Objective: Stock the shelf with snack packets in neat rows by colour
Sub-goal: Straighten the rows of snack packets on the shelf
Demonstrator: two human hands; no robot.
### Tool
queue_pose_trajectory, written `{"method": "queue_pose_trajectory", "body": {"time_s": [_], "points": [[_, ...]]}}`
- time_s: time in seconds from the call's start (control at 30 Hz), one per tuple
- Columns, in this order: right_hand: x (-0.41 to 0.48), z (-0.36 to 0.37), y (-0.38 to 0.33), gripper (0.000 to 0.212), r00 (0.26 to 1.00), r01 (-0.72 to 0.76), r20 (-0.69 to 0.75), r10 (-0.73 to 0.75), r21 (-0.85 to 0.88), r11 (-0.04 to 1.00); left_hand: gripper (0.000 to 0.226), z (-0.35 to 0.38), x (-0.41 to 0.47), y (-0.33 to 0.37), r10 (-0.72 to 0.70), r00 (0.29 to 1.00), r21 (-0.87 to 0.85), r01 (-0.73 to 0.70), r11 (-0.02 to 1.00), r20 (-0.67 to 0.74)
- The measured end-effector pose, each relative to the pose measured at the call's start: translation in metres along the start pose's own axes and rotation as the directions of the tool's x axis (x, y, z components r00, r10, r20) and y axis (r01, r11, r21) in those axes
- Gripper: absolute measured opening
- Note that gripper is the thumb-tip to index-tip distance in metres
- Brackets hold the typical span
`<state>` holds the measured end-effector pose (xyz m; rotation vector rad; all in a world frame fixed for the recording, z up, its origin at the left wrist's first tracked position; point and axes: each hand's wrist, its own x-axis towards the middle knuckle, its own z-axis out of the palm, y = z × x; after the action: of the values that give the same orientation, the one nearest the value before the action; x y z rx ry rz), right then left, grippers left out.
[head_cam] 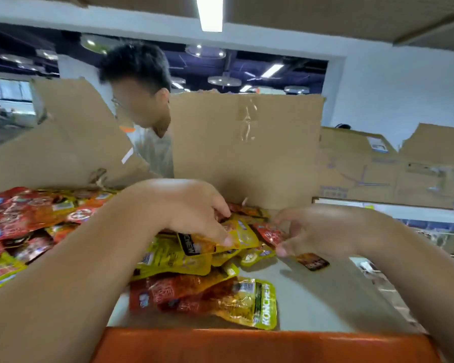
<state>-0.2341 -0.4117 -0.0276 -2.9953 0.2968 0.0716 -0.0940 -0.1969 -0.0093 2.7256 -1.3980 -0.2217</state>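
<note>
Orange shelf lip: ran across the near edge. Shelf surface: pale, just behind the lip, carried loose packets. Yellow-green packet and long red packet: lay flat and overlapping nearest the lip, touched by neither hand. Left hand: reached over the middle pile, fingers curled down with the thumb below, pinching a yellow packet between them. Right hand: blurred, fingers above and thumb beneath a small red packet, gripping its right end; that packet touched the yellow one. Dark packet: flat on the shelf just under the right hand, clear of its fingers. Mixed heap: red and yellow packets, far left. Cardboard panel: upright behind the pile. Second person: beyond the cardboard, leaning forward.
</note>
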Motion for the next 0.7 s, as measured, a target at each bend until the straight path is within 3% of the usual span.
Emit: {"method": "queue_pose_trajectory", "body": {"time_s": [0.1, 0.2, 0.37, 0.7], "points": [[0.005, 0.01, -0.007, 0.057, 0.998, -0.03, -0.064, 0.025, -0.084, 0.996, 0.079, 0.001, -0.01, 0.006, 0.02, 1.0, 0.083, -0.021, 0.996, 0.013], [-0.001, 0.004, -0.012, 0.052, 1.0, -0.001, -0.013, 0.0, -0.083, 0.997, 0.078, 0.005, -0.014, 0.017, 0.028, 0.999, 0.131, -0.031, 0.991, 0.025], [-0.005, 0.003, -0.011, 0.042, 0.999, 0.02, -0.028, -0.02, 0.029, 0.999, 0.069, 0.012, -0.012, 0.026, 0.071, 0.997, 0.11, -0.069, 0.992, -0.013], [-0.047, -0.003, 0.021, 0.021, 0.943, 0.016, -0.329, 0.056, 0.214, 0.977, 0.042, 0.009, -0.017, 0.022, 0.162, 0.946, -0.034, -0.179, 0.983, -0.28]]}}
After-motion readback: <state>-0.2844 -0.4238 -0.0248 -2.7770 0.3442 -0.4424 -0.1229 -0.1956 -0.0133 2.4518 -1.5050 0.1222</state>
